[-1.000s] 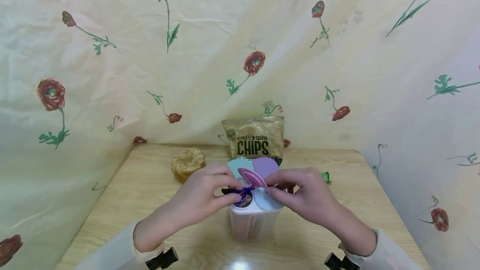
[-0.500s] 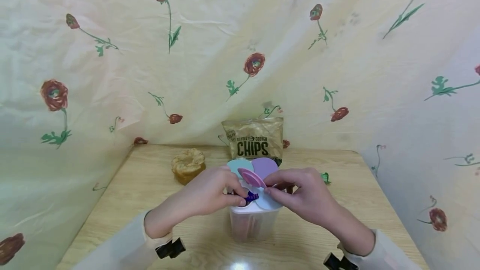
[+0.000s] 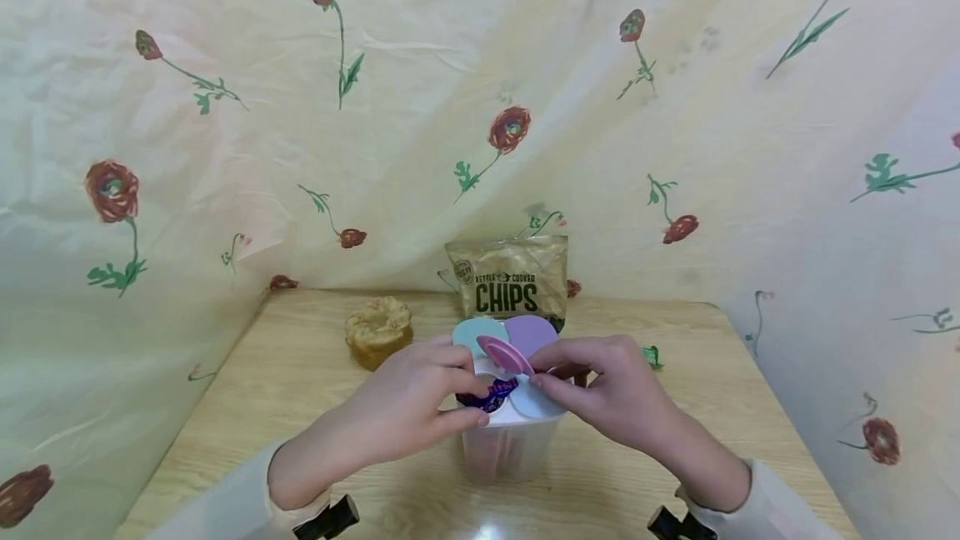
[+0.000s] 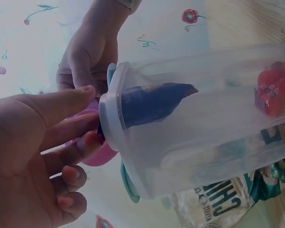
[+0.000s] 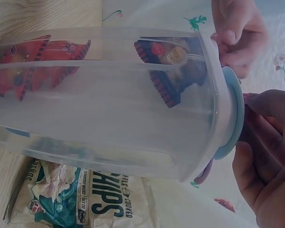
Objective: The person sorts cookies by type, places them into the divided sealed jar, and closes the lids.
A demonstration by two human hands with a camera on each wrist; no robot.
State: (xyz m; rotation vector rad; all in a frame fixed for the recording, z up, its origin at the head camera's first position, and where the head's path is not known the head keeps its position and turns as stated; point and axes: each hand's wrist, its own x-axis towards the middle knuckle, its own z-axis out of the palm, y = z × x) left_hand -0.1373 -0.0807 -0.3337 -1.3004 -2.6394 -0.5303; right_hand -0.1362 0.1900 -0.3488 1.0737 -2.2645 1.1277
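A clear plastic container (image 3: 517,452) stands upright, its white top carrying light-blue, teal and purple flip lids. My right hand (image 3: 611,390) pinches the raised pink lid (image 3: 502,354) beside the round opening. In that opening sits a candy in a dark blue-purple wrapper (image 3: 492,396). Seen through the wall in the left wrist view, most of the blue wrapper (image 4: 154,102) hangs inside, below the rim. My left hand (image 3: 408,398) has its fingertips at the candy's upper end, with the thumb apart from them near the rim. Red-wrapped candies (image 5: 19,71) lie at the container's bottom.
Behind the container a gold bag of kettle chips (image 3: 506,273) stands against the floral cloth (image 3: 405,148). A ring-shaped pastry (image 3: 377,332) is at the back left of the wooden table (image 3: 285,340). Some small green thing (image 3: 651,356) lies beyond my right hand.
My left hand pushed the candy rightward and down at the opening, pinching it half a second ago; its thumb and fingers have since spread and drawn back left. The right hand stays at the pink lid.
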